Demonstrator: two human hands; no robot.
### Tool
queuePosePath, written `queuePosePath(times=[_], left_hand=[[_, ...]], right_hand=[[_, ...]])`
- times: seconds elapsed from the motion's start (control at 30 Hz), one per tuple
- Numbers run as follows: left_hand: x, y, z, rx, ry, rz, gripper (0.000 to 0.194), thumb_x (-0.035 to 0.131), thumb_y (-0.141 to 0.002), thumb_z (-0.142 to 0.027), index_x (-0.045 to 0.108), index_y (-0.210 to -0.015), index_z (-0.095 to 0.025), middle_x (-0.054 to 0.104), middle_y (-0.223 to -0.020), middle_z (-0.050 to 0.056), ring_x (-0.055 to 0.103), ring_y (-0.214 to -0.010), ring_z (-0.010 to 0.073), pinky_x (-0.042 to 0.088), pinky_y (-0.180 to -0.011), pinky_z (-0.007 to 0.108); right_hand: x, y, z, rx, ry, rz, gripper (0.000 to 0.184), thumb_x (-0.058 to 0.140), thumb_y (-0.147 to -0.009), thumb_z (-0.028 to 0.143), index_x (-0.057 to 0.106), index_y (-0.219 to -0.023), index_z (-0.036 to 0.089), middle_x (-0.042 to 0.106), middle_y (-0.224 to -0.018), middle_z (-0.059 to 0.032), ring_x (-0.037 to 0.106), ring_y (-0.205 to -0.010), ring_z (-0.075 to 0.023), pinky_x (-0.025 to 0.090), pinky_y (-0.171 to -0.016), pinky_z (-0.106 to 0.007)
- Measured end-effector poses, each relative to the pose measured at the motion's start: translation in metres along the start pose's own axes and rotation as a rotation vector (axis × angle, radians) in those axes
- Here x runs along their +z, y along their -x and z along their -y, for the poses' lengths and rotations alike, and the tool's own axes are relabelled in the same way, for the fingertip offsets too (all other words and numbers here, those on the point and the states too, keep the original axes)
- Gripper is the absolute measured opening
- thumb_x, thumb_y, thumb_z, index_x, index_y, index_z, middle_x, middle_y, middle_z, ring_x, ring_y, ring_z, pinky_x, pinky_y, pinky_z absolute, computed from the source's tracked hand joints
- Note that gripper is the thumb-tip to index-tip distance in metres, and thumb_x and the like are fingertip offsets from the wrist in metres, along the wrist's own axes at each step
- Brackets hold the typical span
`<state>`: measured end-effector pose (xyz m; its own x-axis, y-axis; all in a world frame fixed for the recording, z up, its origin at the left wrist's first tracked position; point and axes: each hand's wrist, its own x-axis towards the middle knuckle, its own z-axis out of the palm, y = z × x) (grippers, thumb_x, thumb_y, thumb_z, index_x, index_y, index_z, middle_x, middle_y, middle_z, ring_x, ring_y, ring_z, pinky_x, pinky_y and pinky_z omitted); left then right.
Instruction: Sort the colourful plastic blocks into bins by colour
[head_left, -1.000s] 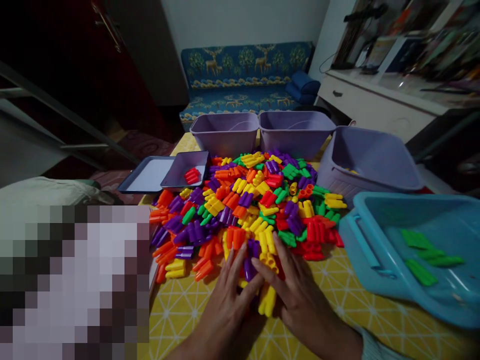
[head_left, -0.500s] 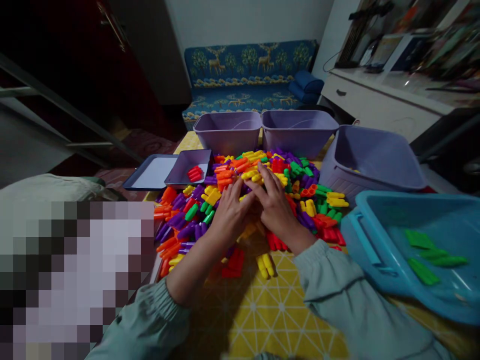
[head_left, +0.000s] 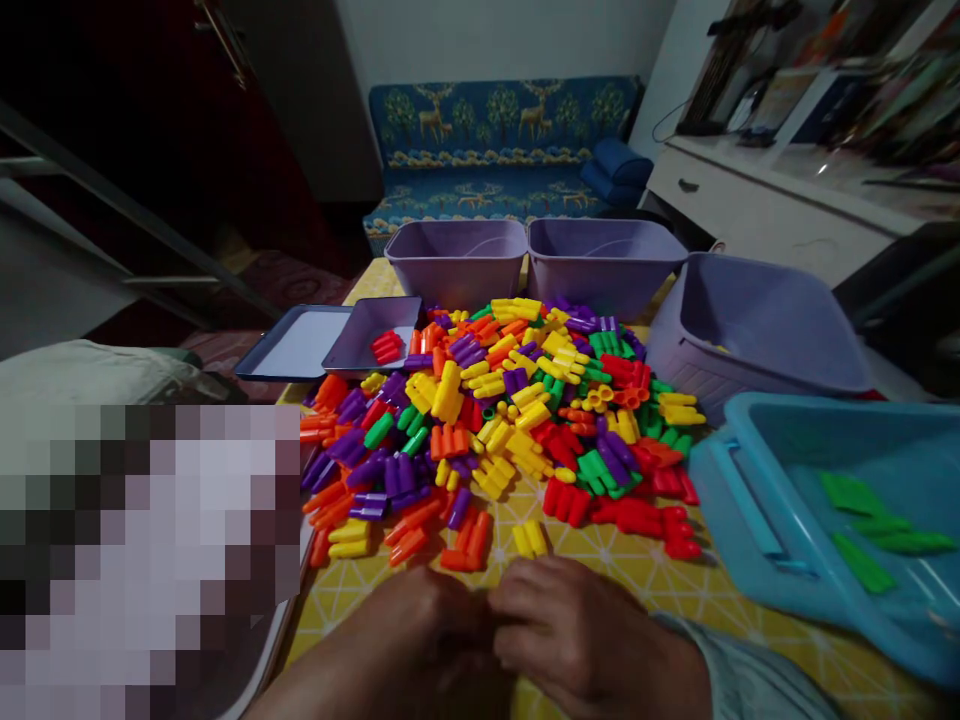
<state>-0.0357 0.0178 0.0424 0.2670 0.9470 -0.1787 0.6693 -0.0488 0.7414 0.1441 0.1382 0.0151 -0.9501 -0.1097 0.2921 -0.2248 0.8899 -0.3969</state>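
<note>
My left hand (head_left: 427,615) and my right hand (head_left: 562,620) meet low over the front of the table, fingers curled inward. Whatever lies between the fingertips is hidden in shadow and behind the knuckles. Just beyond them lies a yellow plastic piece (head_left: 530,539) of joined rounded tubes, and left of it an orange-red piece (head_left: 466,541). Farther back spreads a heaped pile of similar plastic building pieces (head_left: 517,420) in yellow, purple, orange, green and red.
Two purple bins (head_left: 457,265) stand behind the pile, with another purple bin (head_left: 757,320) at the right. A blue tub (head_left: 739,490) holds green pieces. At the left sit a shallow tray (head_left: 345,345) with red pieces and a pale tray (head_left: 296,343). A patterned sofa (head_left: 495,125) is beyond.
Both hands have drawn back from the middle of the pile toward me and come together, fingers now curled. Pieces that they covered are now visible.
</note>
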Motion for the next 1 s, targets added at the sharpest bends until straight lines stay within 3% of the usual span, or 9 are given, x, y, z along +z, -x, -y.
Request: queuePosePath(times=[0.1,0.2,0.3,0.37,0.43,0.53,0.63,0.8,1.0], left_hand=[[0.012,-0.001,0.01,-0.072,0.04,0.016,0.022,0.054,-0.083,-0.004,0.071,-0.081,-0.018,0.07,-0.083,0.001,0.062,-0.071,0.0098,0.046,-0.063,0.017],[0.001,-0.014,0.019,-0.126,-0.084,-0.17,0.034,0.048,-0.082,-0.002,0.068,-0.104,-0.019,0.067,-0.104,0.007,0.065,-0.085,0.0142,0.052,-0.073,0.022],[-0.016,-0.033,0.023,-0.044,-0.212,-0.341,0.061,0.047,-0.076,0.003,0.051,-0.133,-0.018,0.055,-0.132,0.013,0.059,-0.116,0.0204,0.052,-0.094,0.032],[-0.024,-0.05,0.024,-0.001,-0.294,-0.447,0.068,0.045,-0.075,0.003,0.041,-0.141,-0.014,0.047,-0.141,0.018,0.051,-0.129,0.0243,0.05,-0.1,0.038],[-0.028,-0.07,0.023,-0.016,-0.329,-0.528,0.059,0.046,-0.078,-0.001,0.045,-0.135,-0.011,0.053,-0.134,0.019,0.055,-0.123,0.0262,0.052,-0.097,0.039],[-0.023,-0.101,0.022,-0.185,-0.359,-0.67,0.03,0.048,-0.083,-0.007,0.06,-0.109,-0.012,0.065,-0.103,0.013,0.066,-0.096,0.0238,0.055,-0.082,0.035],[-0.009,-0.123,0.022,-0.301,-0.457,-0.809,0.02,0.049,-0.086,-0.011,0.06,-0.104,-0.015,0.062,-0.099,0.011,0.065,-0.085,0.0228,0.054,-0.07,0.032],[0.009,-0.134,0.026,-0.285,-0.426,-0.796,0.022,0.048,-0.09,-0.013,0.055,-0.111,-0.016,0.059,-0.103,0.011,0.063,-0.079,0.0206,0.052,-0.063,0.03],[0.011,-0.136,0.028,-0.288,-0.434,-0.77,0.02,0.047,-0.093,-0.015,0.054,-0.111,-0.015,0.058,-0.098,0.011,0.064,-0.081,0.022,0.052,-0.062,0.03]], right_hand=[[0.021,0.002,-0.005,0.068,-0.08,0.085,0.003,0.062,-0.086,0.023,0.061,-0.086,0.021,0.061,-0.098,-0.0024,0.054,-0.089,-0.0168,0.048,-0.073,-0.029],[0.016,-0.012,-0.027,0.179,-0.083,-0.019,0.016,0.056,-0.084,0.008,0.062,-0.094,0.019,0.06,-0.116,-0.0057,0.053,-0.11,-0.0187,0.05,-0.091,-0.034],[0.002,-0.031,-0.052,0.229,0.009,-0.161,0.036,0.045,-0.084,0.0,0.061,-0.113,0.016,0.055,-0.133,-0.0112,0.045,-0.129,-0.0207,0.043,-0.107,-0.041],[-0.004,-0.041,-0.066,0.251,0.081,-0.279,0.041,0.042,-0.083,-0.002,0.061,-0.115,0.014,0.053,-0.137,-0.0135,0.042,-0.132,-0.0229,0.04,-0.111,-0.046],[-0.004,-0.048,-0.076,0.267,0.11,-0.384,0.04,0.042,-0.081,-0.002,0.063,-0.111,0.014,0.057,-0.131,-0.014,0.048,-0.127,-0.0235,0.043,-0.109,-0.045],[0.003,-0.051,-0.085,0.312,0.177,-0.502,0.041,0.042,-0.078,-0.003,0.062,-0.111,0.012,0.06,-0.124,-0.0163,0.053,-0.119,-0.0255,0.049,-0.102,-0.046],[0.01,-0.047,-0.086,0.344,0.275,-0.517,0.045,0.043,-0.075,-0.005,0.062,-0.113,0.01,0.057,-0.126,-0.019,0.053,-0.119,-0.0283,0.049,-0.101,-0.05],[0.01,-0.039,-0.084,0.356,0.314,-0.488,0.042,0.043,-0.079,-0.002,0.064,-0.112,0.011,0.057,-0.127,-0.0189,0.052,-0.12,-0.0294,0.049,-0.101,-0.052],[0.007,-0.038,-0.085,0.368,0.333,-0.471,0.043,0.044,-0.082,0.001,0.062,-0.12,0.012,0.058,-0.127,-0.0184,0.054,-0.119,-0.0292,0.049,-0.1,-0.051]])
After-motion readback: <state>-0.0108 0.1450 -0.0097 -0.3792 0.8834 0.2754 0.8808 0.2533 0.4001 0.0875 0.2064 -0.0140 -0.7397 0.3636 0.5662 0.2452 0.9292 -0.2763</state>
